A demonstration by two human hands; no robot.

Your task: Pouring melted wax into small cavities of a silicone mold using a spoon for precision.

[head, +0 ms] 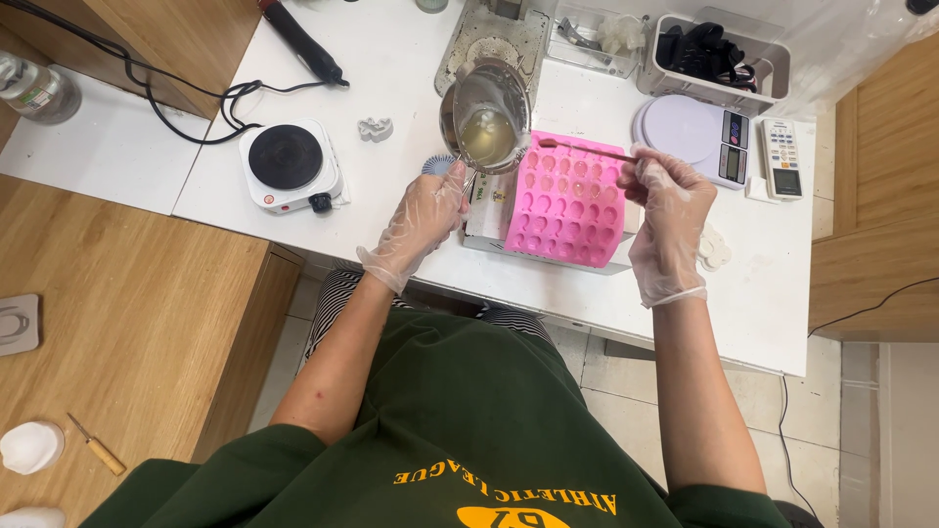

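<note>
While gripping the handle of a small metal pouring pot [486, 115], the left hand [423, 217], in a thin clear glove, tilting it over the upper left corner of a pink silicone mould [567, 198]. Left fingers [449, 192] closed round the handle, pot raised above the bench [391, 78], pale yellowish liquid showing inside. Right hand [667, 210], gloved too, pinching a thin brown stick [585, 149] between thumb and fingertips, fingers nearly closed on its end. Stick lying almost level across the top edge of the mould, its far tip reaching toward the pot's lip. Mould sitting on a white box near the front edge of the bench, rows of small cavities facing up, between both hands.

Standing to the left of the pot, well apart, a small white electric hotplate [290, 164] with a black top and a black cable trailing off. Lying between hotplate and pot, a little grey moulded piece [375, 128]. Resting to the right of the mould, a round white kitchen scale [694, 137], with a white remote control [782, 158] just beside it. Sitting behind the scale, a clear bin [722, 54] holding dark items. Lying on the wooden surface at lower left, a small wooden-handled tool [96, 446] near a white round object [31, 447].
</note>
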